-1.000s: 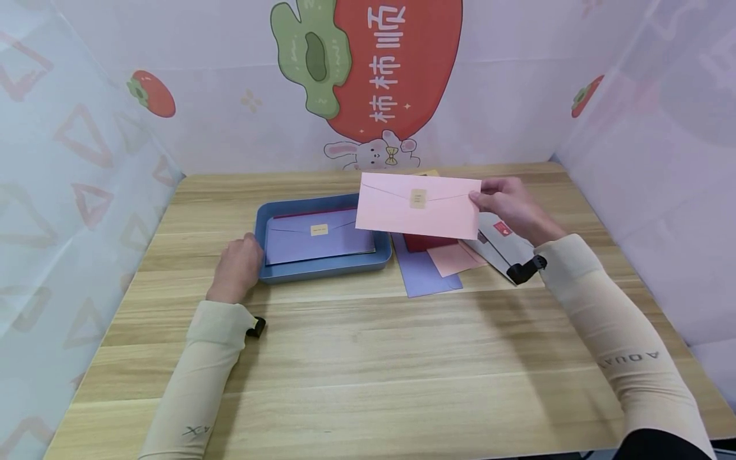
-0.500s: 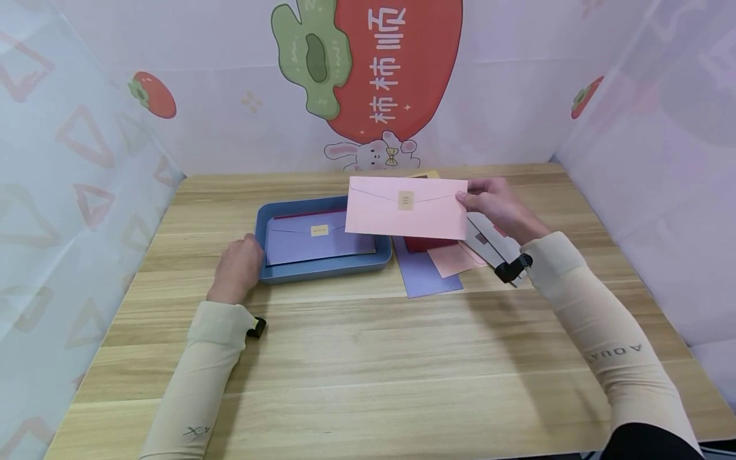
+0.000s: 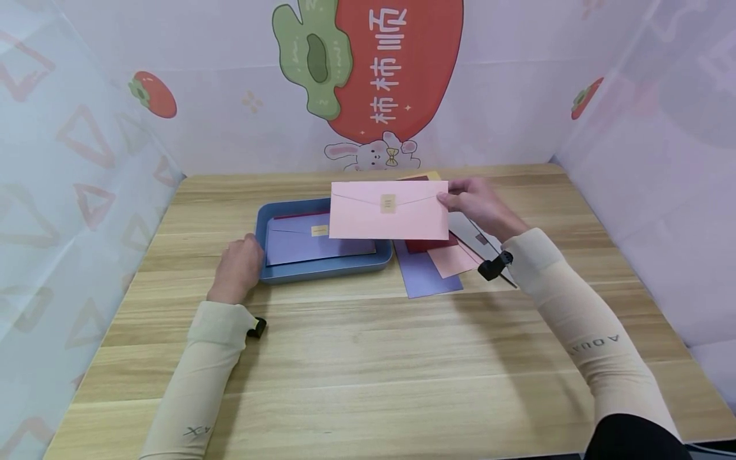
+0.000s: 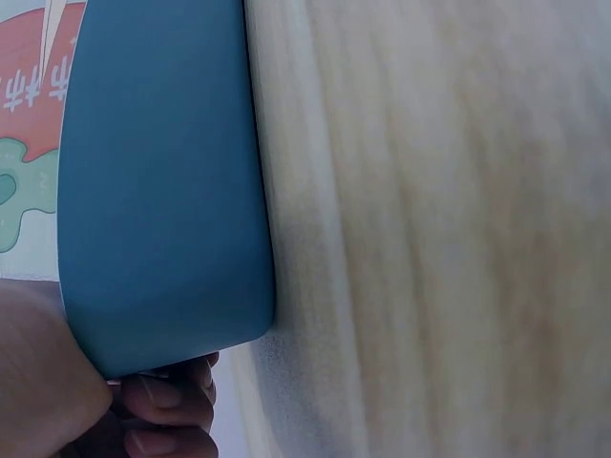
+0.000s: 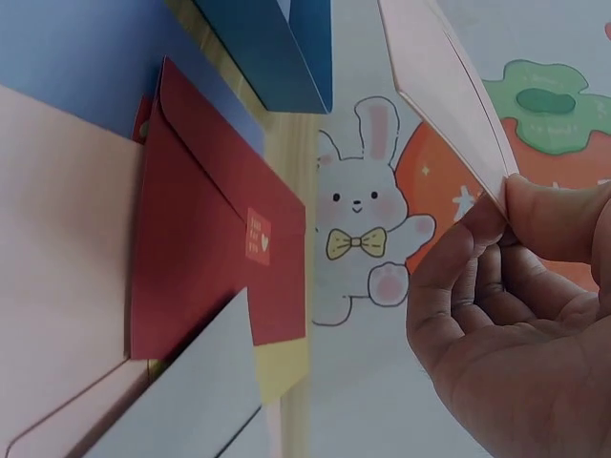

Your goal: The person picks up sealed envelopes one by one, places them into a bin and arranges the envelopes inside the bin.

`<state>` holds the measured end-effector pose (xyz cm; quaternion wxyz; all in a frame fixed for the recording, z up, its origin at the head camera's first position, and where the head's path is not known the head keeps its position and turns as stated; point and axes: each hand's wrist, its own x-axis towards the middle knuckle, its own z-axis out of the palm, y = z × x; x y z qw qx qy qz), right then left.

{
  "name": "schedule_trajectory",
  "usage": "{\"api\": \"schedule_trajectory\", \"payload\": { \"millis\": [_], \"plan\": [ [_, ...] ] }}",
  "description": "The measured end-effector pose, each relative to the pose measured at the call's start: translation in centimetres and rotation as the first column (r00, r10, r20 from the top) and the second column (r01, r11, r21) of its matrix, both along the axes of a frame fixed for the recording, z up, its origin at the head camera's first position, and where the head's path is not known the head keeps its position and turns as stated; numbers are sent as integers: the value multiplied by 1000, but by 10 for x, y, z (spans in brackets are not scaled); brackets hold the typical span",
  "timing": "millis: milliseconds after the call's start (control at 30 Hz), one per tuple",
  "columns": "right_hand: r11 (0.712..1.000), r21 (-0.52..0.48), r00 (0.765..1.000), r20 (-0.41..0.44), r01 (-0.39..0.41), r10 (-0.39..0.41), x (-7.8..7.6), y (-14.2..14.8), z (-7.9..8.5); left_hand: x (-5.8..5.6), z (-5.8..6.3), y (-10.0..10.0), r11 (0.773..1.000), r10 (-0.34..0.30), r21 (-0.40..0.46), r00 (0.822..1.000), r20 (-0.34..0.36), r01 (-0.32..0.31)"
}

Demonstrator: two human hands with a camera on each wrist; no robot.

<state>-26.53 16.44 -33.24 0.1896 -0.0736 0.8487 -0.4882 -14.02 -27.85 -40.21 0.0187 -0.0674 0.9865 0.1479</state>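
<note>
In the head view my right hand (image 3: 478,203) pinches a pink envelope (image 3: 368,217) by its right end, thumb in front, with a beige sticker on the flap. The envelope is raised and overlaps the right part of a blue tray (image 3: 322,276). A purple envelope (image 3: 299,249) lies in the tray on top of others, a dark red edge showing behind it. My left hand (image 3: 237,268) holds the tray at its left end. In the left wrist view, curled fingers (image 4: 172,401) show at the tray's end wall (image 4: 172,191).
Right of the tray lie loose, overlapping envelopes: a purple one (image 3: 425,278), a pink one (image 3: 451,260), a red one (image 5: 224,229) and a white one (image 3: 468,233). A yellow one (image 3: 431,176) sticks out behind. Printed cloth walls (image 3: 218,128) border the wooden table (image 3: 356,370).
My right hand has carried the pink envelope left and slightly down, further over the tray. More of the red envelope's neighbours at the back shows. My left hand and the tray have stayed put.
</note>
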Motion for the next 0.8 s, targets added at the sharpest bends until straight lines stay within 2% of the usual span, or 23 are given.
{"api": "schedule_trajectory", "payload": {
  "millis": [267,500,800],
  "plan": [
    [1000,-21,1000,1,-12,12,-4,-17,-3,-1,0,-1,1000,2,3,1000,8,-2],
    [1000,2,1000,7,-20,20,-6,-31,-2,-1,1,-2,1000,7,15,1000,25,-8],
    [999,-30,999,-5,-44,43,-8,-50,-7,-1,0,-2,1000,2,13,1000,21,-3]
  ]
}}
